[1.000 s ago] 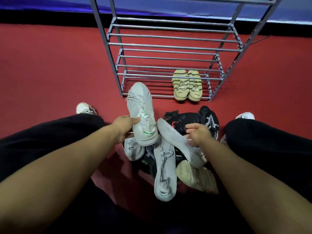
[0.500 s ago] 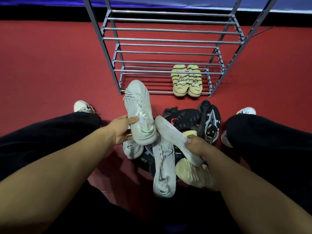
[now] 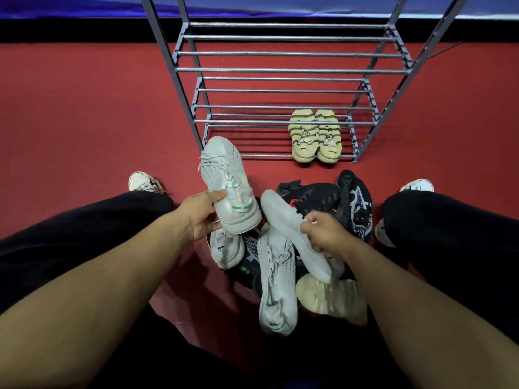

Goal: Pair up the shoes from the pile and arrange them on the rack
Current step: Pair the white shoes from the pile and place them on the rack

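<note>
**Two white sneakers in hand, pile between the knees**

Far left, the person's own white shoe with black markings (image 3: 144, 183) pokes out beyond a black trouser leg (image 3: 84, 220) on the red carpeted floor (image 3: 84, 108). Moving in, the left hand (image 3: 200, 216) is wrapped around the heel end of a white knit lace-up sneaker with a green heel stripe (image 3: 226, 182), thumb on top, fingers curled underneath, and the shoe is up off the pile with its toe aimed at the rack's left leg. Just below that hand sits another white sneaker with a small dark mark (image 3: 226, 248), resting on the floor at the pile's left edge.

Centre now: a long white knit sneaker with dotted sides (image 3: 276, 284) lies laces up, toe pointing back toward the person. Above it the grey metal tube shoe rack (image 3: 280, 70) stands against the wall, and on its bottom tier, toward the right, a pair of pale yellow strapped sandals (image 3: 314, 136) sits side by side.

The right hand (image 3: 323, 234) is clenched on a white sneaker turned sole-up (image 3: 292, 228), which lies slanted across the heap. Under the wrist lies a cream-coloured shoe sole (image 3: 331, 301). Behind, black sneakers with white star patterns (image 3: 354, 203) are tumbled together, and another worn white shoe (image 3: 417, 185) shows far right.
</note>
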Action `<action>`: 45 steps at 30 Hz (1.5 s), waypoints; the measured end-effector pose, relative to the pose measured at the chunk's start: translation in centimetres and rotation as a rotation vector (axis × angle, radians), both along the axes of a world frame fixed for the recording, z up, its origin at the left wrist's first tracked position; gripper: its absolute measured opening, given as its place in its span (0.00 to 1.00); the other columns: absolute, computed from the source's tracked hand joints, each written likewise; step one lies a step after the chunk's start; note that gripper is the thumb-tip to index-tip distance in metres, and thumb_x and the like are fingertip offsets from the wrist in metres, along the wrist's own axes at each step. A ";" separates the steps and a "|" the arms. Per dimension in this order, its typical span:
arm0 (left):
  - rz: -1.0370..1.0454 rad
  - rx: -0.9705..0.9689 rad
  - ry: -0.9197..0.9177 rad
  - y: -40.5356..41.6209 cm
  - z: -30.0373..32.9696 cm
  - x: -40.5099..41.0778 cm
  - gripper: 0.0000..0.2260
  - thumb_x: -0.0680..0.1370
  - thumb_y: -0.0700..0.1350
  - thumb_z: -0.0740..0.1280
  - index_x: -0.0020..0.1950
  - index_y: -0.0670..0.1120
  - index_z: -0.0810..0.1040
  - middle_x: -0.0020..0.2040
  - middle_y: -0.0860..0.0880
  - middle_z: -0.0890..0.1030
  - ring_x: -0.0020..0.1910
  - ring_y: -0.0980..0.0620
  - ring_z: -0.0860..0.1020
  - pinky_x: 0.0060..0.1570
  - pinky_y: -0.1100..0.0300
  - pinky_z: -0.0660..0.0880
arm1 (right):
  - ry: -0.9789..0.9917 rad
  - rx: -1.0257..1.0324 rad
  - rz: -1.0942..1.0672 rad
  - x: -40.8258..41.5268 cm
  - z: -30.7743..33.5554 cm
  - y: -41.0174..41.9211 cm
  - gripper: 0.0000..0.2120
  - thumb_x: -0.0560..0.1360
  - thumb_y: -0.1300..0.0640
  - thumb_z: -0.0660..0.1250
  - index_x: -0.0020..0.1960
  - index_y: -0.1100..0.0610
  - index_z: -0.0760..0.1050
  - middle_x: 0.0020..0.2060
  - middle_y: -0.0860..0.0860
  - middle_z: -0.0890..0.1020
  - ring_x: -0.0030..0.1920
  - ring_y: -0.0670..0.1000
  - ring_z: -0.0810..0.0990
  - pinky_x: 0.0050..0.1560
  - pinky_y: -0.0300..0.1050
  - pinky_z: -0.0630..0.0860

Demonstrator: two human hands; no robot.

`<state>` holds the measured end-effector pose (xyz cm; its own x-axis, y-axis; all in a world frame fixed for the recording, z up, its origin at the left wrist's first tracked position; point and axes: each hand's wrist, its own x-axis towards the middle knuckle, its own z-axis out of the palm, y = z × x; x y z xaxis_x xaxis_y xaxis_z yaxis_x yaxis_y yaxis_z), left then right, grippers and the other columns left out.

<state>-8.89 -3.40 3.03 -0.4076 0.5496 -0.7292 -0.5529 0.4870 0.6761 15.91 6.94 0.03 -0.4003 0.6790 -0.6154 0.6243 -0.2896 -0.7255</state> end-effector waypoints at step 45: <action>0.028 -0.164 -0.002 -1.4 -1.1 -0.6 0.11 0.76 0.43 0.68 0.58 0.45 0.77 0.45 0.48 0.81 0.41 0.51 0.79 0.31 0.58 0.76 | -0.524 -0.052 0.640 -1.7 -2.7 -4.9 0.12 0.76 0.50 0.64 0.39 0.58 0.71 0.38 0.52 0.74 0.43 0.53 0.76 0.33 0.40 0.68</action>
<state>-9.54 -4.84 1.91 -0.4199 0.4120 -0.8087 -0.5687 0.5749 0.5882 14.23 2.00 -2.66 -0.3520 0.3829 -0.8541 0.9334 0.2111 -0.2900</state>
